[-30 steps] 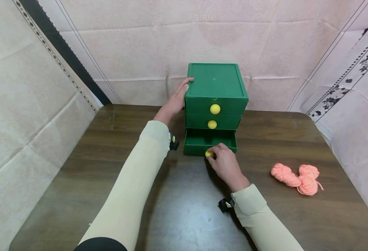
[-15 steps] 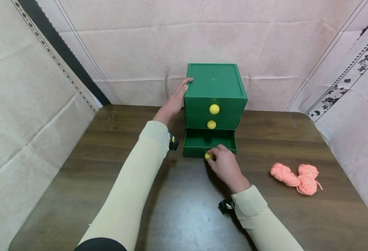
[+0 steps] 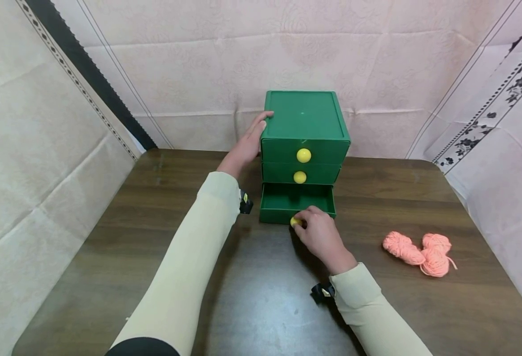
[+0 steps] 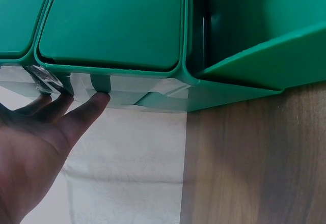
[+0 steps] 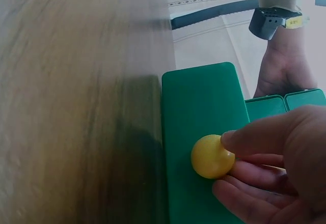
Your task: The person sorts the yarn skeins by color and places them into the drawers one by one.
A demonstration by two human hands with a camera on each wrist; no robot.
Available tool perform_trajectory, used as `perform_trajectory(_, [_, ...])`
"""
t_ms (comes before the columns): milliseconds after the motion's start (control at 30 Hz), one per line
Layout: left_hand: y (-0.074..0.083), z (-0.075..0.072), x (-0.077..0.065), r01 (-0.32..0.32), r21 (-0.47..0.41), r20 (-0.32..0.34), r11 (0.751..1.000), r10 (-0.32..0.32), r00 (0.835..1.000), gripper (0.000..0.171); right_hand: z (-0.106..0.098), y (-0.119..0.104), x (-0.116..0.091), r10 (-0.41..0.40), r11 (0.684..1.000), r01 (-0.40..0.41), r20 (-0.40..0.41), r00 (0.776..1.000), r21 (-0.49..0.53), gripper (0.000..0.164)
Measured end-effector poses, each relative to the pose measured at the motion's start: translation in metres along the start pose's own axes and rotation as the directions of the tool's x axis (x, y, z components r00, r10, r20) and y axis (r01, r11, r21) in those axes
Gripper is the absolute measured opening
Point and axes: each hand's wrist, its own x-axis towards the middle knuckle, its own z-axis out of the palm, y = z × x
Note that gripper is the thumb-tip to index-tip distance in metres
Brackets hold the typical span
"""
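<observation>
A green cabinet (image 3: 305,116) with three stacked drawers and round yellow knobs stands at the table's back edge. Its bottom drawer (image 3: 271,215) is pulled out, and the part of its inside that shows holds nothing. My right hand (image 3: 320,237) pinches that drawer's yellow knob (image 5: 209,158) between thumb and fingers. Against the cabinet's left side rests my left hand (image 3: 247,146), its fingers extended. In the left wrist view, the fingertips (image 4: 99,98) touch the side wall, where clear tape runs. The two upper drawers are closed.
Two joined bundles of coral yarn (image 3: 436,254) lie on the brown wooden table (image 3: 176,198), right of my right hand. Pale patterned cloth (image 3: 176,64) hangs behind the cabinet and along both sides.
The bottom drawer has come slightly farther out toward me, with my right hand on its knob. My left hand stays against the cabinet's side.
</observation>
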Motion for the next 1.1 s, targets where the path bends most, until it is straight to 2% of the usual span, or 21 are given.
perform_trajectory(167, [0.000, 0.000, 0.000, 0.004, -0.015, 0.007, 1.000, -0.004, 1.000, 0.046, -0.005, 0.001, 0.000, -0.017, 1.000, 0.017, -0.025, 1.000, 0.000, 0.012])
perform_trajectory(400, [0.001, -0.001, 0.000, -0.001, 0.010, -0.002, 1.000, 0.001, 1.000, 0.045, -0.014, 0.005, 0.000, -0.047, 0.999, 0.046, -0.066, 0.997, -0.011, 0.012])
perform_trajectory(600, [0.002, 0.000, 0.000, 0.016, -0.003, 0.002, 1.000, -0.016, 1.000, 0.045, -0.023, 0.011, -0.002, -0.022, 1.000, 0.021, -0.063, 0.998, -0.015, 0.016])
perform_trajectory(833, [0.001, -0.001, 0.001, -0.012, -0.028, -0.006, 1.000, 0.012, 1.000, 0.045, -0.034, 0.021, -0.003, -0.014, 1.000, 0.012, -0.095, 0.995, -0.021, 0.015])
perform_trajectory(1033, [-0.024, 0.000, 0.018, -0.038, -0.121, -0.027, 0.992, 0.035, 0.999, 0.047, -0.044, 0.028, -0.004, 0.016, 0.999, -0.020, -0.107, 0.994, -0.030, 0.013])
perform_trajectory(1100, [-0.026, 0.000, 0.020, -0.028, -0.134, -0.029, 0.991, 0.024, 0.999, 0.047, -0.047, 0.031, -0.006, 0.025, 0.999, -0.028, -0.110, 0.994, -0.033, 0.013])
